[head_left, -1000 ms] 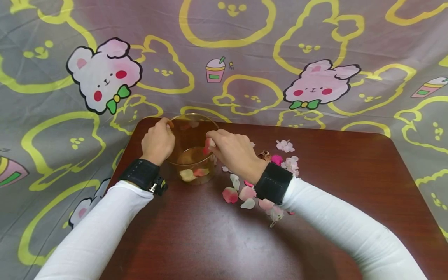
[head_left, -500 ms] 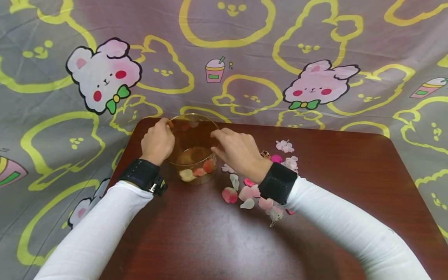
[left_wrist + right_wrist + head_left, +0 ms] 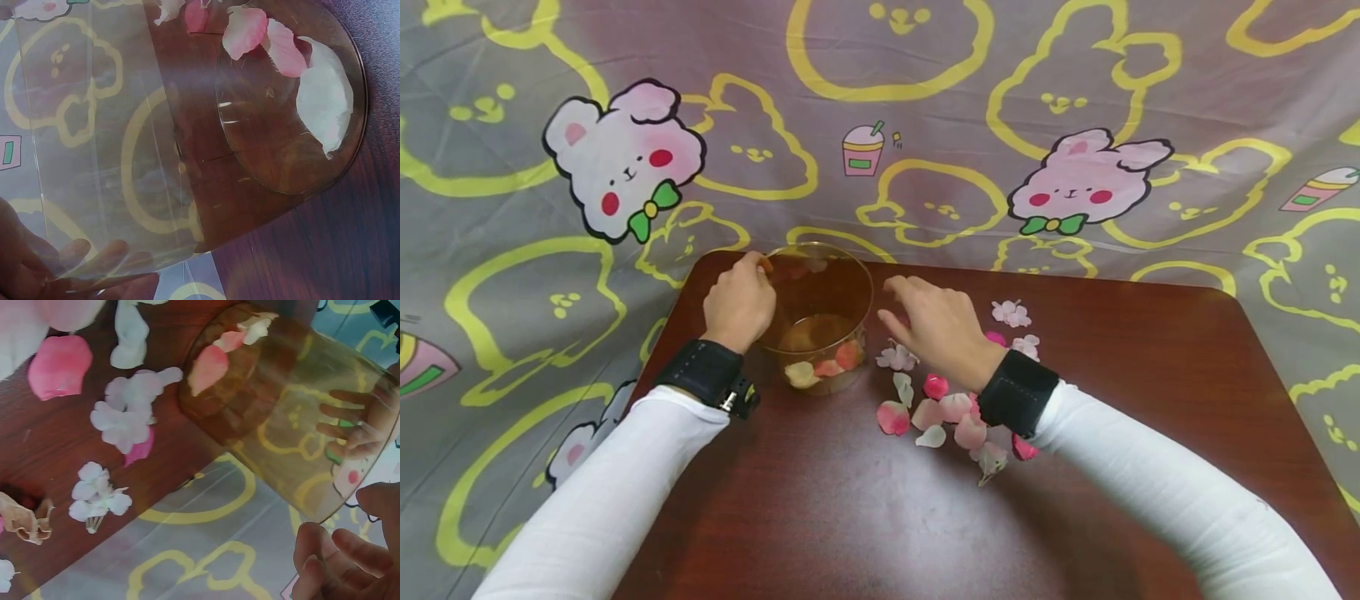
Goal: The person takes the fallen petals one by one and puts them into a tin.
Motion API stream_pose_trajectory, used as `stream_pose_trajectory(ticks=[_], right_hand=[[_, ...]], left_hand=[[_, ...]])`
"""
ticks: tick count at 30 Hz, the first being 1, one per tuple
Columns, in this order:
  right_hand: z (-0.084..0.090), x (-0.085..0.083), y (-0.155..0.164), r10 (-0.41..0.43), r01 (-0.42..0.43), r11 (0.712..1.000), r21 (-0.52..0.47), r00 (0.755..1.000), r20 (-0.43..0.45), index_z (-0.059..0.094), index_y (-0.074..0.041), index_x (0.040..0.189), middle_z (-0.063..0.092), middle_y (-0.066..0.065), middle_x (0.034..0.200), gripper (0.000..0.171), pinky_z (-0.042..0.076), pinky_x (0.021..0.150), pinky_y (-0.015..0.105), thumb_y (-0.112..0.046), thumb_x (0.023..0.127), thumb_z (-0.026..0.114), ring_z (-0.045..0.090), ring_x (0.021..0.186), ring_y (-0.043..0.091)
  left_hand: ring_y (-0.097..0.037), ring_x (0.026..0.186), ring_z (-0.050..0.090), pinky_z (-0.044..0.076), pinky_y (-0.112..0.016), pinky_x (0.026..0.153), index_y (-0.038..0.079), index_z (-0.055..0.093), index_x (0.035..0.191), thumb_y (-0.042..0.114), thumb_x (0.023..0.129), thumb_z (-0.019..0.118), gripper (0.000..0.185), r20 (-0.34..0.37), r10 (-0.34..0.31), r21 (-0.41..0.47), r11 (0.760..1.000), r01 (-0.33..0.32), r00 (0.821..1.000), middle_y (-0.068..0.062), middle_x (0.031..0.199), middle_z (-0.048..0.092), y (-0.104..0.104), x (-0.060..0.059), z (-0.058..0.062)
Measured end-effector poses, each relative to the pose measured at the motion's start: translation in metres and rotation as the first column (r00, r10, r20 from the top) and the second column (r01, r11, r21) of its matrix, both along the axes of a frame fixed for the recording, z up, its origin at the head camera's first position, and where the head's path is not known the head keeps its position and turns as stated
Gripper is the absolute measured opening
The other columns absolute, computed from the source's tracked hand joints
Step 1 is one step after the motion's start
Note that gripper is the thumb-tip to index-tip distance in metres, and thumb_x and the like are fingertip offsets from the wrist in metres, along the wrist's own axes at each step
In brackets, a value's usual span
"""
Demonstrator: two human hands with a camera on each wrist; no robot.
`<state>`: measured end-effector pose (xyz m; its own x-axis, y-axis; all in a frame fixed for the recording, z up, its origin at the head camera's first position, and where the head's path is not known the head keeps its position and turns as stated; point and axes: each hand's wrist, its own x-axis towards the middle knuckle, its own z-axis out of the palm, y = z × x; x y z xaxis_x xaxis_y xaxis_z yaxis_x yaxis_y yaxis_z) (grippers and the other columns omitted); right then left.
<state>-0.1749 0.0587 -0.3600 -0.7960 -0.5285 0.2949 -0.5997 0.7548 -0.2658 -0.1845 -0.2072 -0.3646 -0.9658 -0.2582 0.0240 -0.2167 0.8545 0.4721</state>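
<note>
Left hand (image 3: 739,304) grips the clear glass jar (image 3: 817,317) by its rim and wall, fingers curled around it at the far left of the dark red table (image 3: 925,517). Three petals (image 3: 827,367) lie in the jar's bottom. Right hand (image 3: 936,329) hovers just beside the jar, fingers loose and spread, holding nothing, above the scattered petals and blossoms (image 3: 951,412).

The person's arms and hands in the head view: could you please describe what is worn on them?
Both arms wear long, plain white sleeves: left sleeve, right sleeve. Each wrist carries a wide black strap; the left strap has a small metal fitting at its edge, and the right strap shows a line of light stitching. The left hand and right hand are bare, without gloves.
</note>
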Motion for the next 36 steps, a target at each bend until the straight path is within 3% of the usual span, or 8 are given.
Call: stream_pose_trajectory(ticks=[7, 15, 24, 36], right_hand=[[-0.01, 0.001, 0.007, 0.009, -0.012, 0.999, 0.052, 0.999, 0.041, 0.07, -0.01, 0.116, 0.072, 0.005, 0.097, 0.031, 0.054, 0.061, 0.031, -0.032, 0.095, 0.07, 0.066, 0.075, 0.018], [-0.028, 0.008, 0.015, 0.035, -0.044, 0.983, 0.177, 0.998, 0.054, 0.069, -0.009, 0.115, 0.073, 0.003, 0.093, 0.034, 0.051, 0.054, 0.027, -0.035, 0.093, 0.073, 0.066, 0.068, 0.017], [-0.048, 0.016, 0.018, 0.07, -0.087, 0.971, 0.224, 0.994, 0.081, 0.068, -0.011, 0.111, 0.069, 0.003, 0.081, 0.032, 0.046, 0.047, 0.028, -0.033, 0.09, 0.077, 0.056, 0.057, 0.016], [-0.068, 0.026, 0.025, 0.145, -0.171, 0.953, 0.248, 0.982, 0.119, 0.069, -0.011, 0.104, 0.069, 0.001, 0.082, 0.024, 0.041, 0.047, 0.025, -0.028, 0.089, 0.078, 0.053, 0.055, 0.011]], left_hand=[[-0.05, 0.109, 0.065, 0.05, -0.062, 0.087, 0.008, 0.058, 0.129, 0.021, 0.108, 0.03, 0.037, 0.018, 0.009, -0.006, 1.0, -0.009, 1.0, -0.025, 0.125, 0.067, -0.001, -0.001, 0.0], [-0.05, 0.108, 0.065, 0.05, -0.062, 0.086, 0.006, 0.058, 0.129, 0.02, 0.108, 0.031, 0.037, 0.007, -0.006, 0.001, 1.0, 0.006, 1.0, -0.026, 0.124, 0.067, -0.001, -0.001, -0.001], [-0.05, 0.109, 0.065, 0.049, -0.063, 0.087, 0.007, 0.058, 0.128, 0.02, 0.108, 0.03, 0.037, 0.008, 0.002, -0.001, 1.0, -0.002, 1.0, -0.027, 0.125, 0.067, -0.001, -0.001, -0.002], [-0.051, 0.111, 0.064, 0.049, -0.063, 0.087, 0.008, 0.059, 0.127, 0.021, 0.108, 0.029, 0.038, 0.013, 0.002, 0.001, 1.0, -0.002, 1.0, -0.026, 0.126, 0.066, 0.0, -0.001, -0.001]])
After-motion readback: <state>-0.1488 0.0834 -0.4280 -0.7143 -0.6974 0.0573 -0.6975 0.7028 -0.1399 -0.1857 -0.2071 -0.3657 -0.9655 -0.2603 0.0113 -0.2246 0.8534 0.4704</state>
